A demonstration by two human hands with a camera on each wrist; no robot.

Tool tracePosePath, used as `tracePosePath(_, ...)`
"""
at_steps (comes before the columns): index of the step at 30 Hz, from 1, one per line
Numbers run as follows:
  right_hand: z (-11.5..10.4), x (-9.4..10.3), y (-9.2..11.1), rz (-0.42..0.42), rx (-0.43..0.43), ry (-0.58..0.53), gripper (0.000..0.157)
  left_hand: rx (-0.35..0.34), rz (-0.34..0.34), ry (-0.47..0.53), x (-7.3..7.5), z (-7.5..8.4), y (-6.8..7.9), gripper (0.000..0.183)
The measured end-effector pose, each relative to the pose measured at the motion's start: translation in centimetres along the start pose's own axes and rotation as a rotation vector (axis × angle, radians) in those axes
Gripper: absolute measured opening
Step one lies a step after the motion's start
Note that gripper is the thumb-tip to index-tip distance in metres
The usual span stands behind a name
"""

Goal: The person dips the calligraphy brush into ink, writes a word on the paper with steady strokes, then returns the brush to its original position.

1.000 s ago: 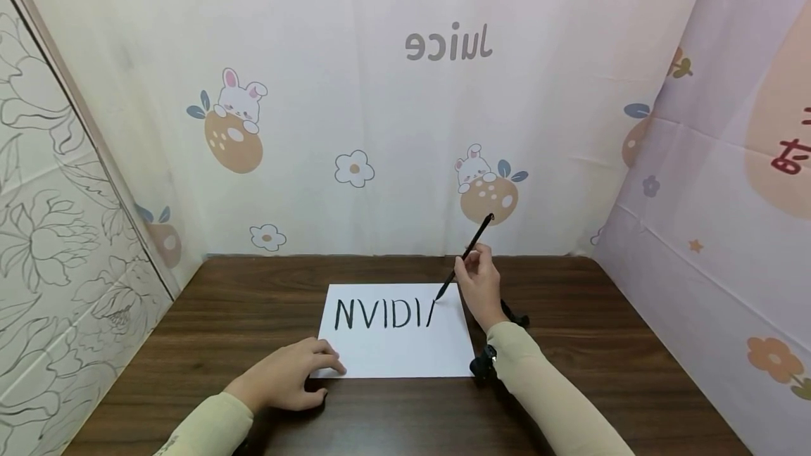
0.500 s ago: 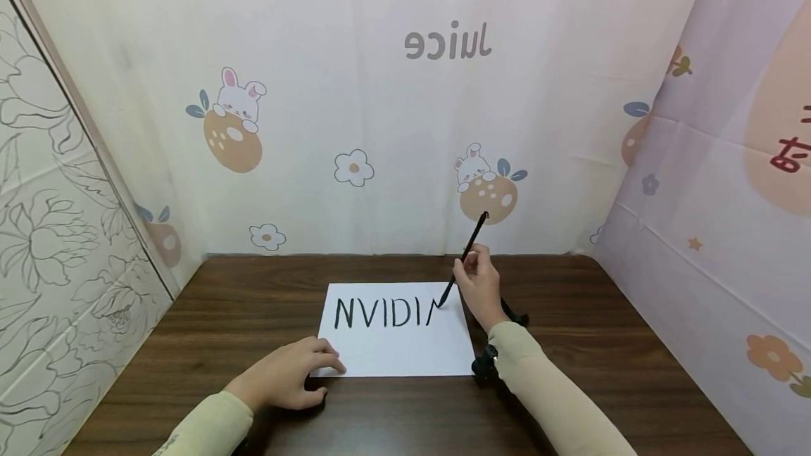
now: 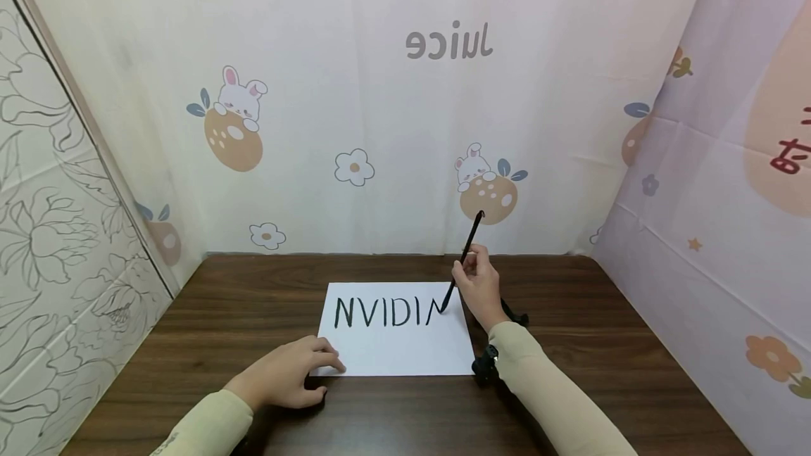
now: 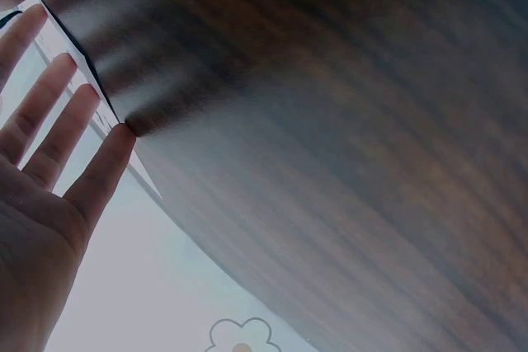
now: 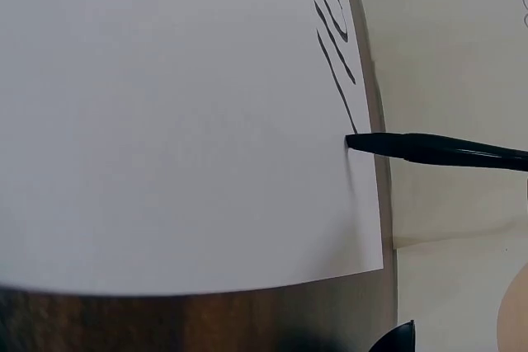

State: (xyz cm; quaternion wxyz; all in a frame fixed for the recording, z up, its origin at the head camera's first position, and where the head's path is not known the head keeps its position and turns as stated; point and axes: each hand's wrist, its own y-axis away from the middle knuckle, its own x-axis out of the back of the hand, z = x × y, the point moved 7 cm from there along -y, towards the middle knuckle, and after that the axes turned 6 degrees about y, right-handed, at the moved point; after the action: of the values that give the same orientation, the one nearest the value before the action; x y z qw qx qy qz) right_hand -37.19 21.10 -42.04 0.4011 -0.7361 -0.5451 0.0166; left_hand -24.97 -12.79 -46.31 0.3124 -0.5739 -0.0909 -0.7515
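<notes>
A white sheet of paper lies on the table, with "NVIDI" and part of another letter in black strokes. My right hand pinches a black writing brush, tilted, a small loop at its upper end. The tip of the brush meets the paper at the last stroke in the right wrist view. My left hand rests at the lower left corner of the sheet. Its fingers are spread and fairly straight in the left wrist view, and it grips nothing.
The dark wooden table reaches back to a printed curtain. A black wrist camera is by the right sleeve, near the sheet's right edge. A dark object shows behind the right wrist.
The brush tip has moved slightly down and right, leaving a second slanted stroke from the top of the last letter. The upper end of the brush has swung left. My left hand stays still.
</notes>
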Motion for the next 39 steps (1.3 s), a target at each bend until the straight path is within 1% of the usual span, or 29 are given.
tracePosePath(4, 0.0, -0.04, 0.02, -0.009, 0.002, 0.006, 0.027, -0.001, -0.003, 0.0, -0.07, -0.13, 0.0, 0.033)
tracePosePath(13, 0.01, -0.07, 0.14, -0.013, 0.029, 0.028, 0.027, 0.02, -0.027, 0.017, -0.27, -0.44, 0.01, 0.033)
tracePosePath(23, -0.14, 0.05, 0.19, -0.029, 0.039, 0.038, 0.028, 0.018, -0.018, 0.008, -0.04, -0.18, -0.06, 0.032)
tracePosePath(39, -0.69, 0.47, 0.13, -0.042, 0.083, 0.054, 0.027, 0.009, -0.014, 0.011, -0.03, -0.2, -0.09, 0.032)
